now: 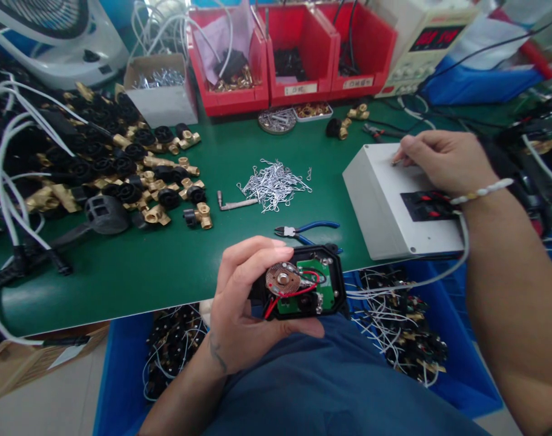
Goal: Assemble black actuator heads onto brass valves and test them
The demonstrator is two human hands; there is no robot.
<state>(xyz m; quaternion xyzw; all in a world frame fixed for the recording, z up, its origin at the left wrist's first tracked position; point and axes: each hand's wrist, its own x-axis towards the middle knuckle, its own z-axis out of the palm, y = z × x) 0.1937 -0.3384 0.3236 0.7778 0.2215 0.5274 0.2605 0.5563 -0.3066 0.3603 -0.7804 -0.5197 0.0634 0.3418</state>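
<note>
Two hands: L hand (246,309) gripping open black module (303,289), R hand (443,160) pinching grey box (394,206) switch.

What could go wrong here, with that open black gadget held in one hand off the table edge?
The left hand alone holds the open black housing off the table edge; a slip might drop it. Its thumb sits close to the thin red wires, which could perhaps be tugged loose. The right hand rests on the grey box, so it gives no support.
</note>
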